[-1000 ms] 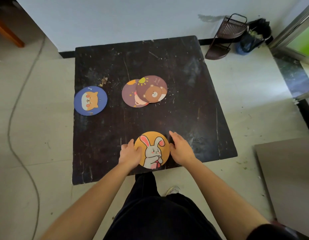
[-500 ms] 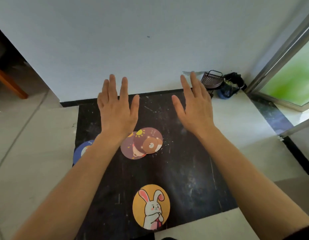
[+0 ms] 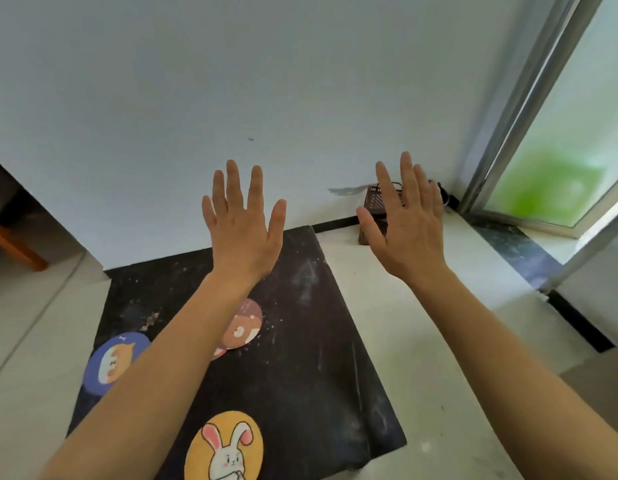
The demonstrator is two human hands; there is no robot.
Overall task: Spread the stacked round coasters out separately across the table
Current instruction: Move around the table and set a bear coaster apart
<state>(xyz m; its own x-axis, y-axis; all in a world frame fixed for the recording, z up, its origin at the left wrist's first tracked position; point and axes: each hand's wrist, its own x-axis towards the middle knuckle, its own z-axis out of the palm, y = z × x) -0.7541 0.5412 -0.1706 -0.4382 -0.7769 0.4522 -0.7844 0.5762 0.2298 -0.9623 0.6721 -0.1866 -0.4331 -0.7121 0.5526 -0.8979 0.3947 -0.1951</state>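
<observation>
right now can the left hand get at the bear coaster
Probably yes. The left hand is raised, open and empty above the table, and the bear coaster lies just beside its forearm with nothing on top of it.

This looks like a plain room in a home: a bare pale wall [image 3: 266,81] fills the upper frame above a light tiled floor [image 3: 439,341]. At the upper right stands a metal-framed glass door [image 3: 542,133], with a dark slatted rack [image 3: 373,202] in the corner beside it. A low, scuffed black table [image 3: 318,358] in the lower centre carries cartoon coasters [image 3: 228,448].
</observation>
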